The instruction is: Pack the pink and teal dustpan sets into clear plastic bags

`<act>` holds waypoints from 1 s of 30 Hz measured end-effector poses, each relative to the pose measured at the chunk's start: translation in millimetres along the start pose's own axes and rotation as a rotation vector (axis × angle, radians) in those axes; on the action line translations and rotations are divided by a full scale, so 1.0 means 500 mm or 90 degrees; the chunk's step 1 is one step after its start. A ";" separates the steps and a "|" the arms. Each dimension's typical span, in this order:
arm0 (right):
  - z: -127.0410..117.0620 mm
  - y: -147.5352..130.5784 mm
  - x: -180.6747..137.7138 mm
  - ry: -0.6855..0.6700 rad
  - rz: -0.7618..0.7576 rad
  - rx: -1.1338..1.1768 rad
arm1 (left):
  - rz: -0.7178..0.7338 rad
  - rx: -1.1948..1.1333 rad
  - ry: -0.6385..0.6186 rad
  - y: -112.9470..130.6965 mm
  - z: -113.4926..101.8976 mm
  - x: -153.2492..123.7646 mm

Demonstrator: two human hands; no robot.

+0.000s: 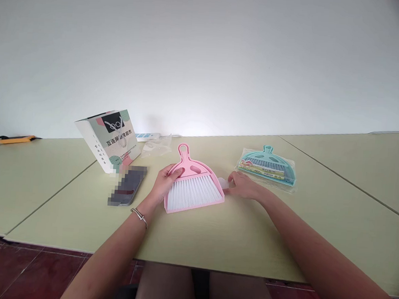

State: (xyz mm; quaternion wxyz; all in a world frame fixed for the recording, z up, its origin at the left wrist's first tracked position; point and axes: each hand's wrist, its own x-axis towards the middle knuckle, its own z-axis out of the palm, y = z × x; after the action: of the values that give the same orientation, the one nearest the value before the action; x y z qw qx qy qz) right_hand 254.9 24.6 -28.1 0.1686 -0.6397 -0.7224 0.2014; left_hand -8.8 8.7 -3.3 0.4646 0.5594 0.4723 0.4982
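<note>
A pink dustpan (209,170) with a white-bristled hand brush (193,192) nested in it is tilted up over the middle of the table, handle pointing away from me. My left hand (166,181) is closed on its left edge, the thumb lying across the front. Beside the right edge, my right hand (241,185) pinches a small white piece (223,183), perhaps paper or card, partly hidden behind the dustpan. Just past that hand lies a teal dustpan and brush set (267,164) in clear plastic packaging with a printed label.
Left of the dustpan is a dark phone (128,186), partly pixelated. A printed paper bag (109,138) with rope handles stands behind it, near a crumpled clear plastic wrapper (157,146). An orange object with a black cord (17,140) lies far left by the wall.
</note>
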 end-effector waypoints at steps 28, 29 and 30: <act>0.093 -0.110 -0.040 0.252 -0.606 0.117 | -0.117 -0.186 0.026 -0.029 0.035 -0.001; 0.092 -0.111 -0.041 0.286 -0.582 0.157 | -0.110 -0.192 0.029 -0.028 0.034 0.000; 0.091 -0.111 -0.041 0.342 -0.525 0.216 | -0.102 -0.206 0.036 -0.026 0.033 0.001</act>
State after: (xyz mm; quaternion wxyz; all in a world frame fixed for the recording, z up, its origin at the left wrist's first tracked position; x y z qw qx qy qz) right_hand 186.9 -4.5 -38.7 0.5149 -0.2946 -0.8027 0.0610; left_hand 6.9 10.2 -17.3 0.5737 0.4234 0.4418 0.5444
